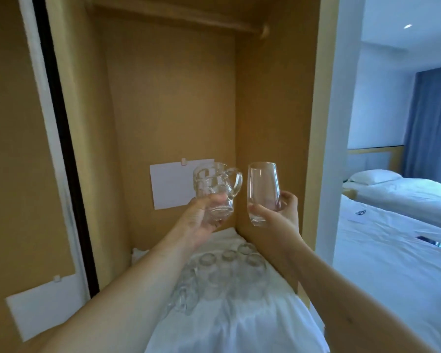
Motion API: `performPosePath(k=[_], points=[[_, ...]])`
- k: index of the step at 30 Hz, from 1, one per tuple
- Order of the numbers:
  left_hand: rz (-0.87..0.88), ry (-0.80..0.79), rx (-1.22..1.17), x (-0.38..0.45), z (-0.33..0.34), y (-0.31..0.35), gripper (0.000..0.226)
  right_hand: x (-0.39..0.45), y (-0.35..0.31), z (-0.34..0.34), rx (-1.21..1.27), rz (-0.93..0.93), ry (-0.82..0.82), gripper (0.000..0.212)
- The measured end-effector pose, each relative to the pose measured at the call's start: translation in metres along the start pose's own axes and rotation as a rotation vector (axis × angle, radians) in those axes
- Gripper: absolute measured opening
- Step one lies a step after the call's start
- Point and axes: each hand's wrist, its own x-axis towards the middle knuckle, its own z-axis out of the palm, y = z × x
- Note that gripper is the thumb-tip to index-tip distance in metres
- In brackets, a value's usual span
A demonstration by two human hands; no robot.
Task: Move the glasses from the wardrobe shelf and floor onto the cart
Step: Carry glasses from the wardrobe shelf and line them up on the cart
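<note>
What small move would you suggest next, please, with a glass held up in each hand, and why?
Probably lower both hands toward a free patch of the white cloth: the left hand grips a handled mug, the right hand a tall tumbler, both raised above the glasses already there.

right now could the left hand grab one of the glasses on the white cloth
Probably not yet. The left hand already grips a handled glass mug, held up above the glasses on the white cloth. Nothing blocks the way down, but its fingers are occupied.
</note>
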Motion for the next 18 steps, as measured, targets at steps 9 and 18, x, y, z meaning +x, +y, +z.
performPosePath(k=[9, 18], points=[[-0.129, -0.154, -0.011, 0.007, 0.100, -0.047, 0.058, 0.000, -0.020, -0.097, -0.190, -0.104, 0.123, 0.099], [-0.192, -0.342, 0.154, 0.034, 0.232, -0.137, 0.098, 0.010, -0.039, -0.255, -0.391, -0.124, 0.322, 0.098]])
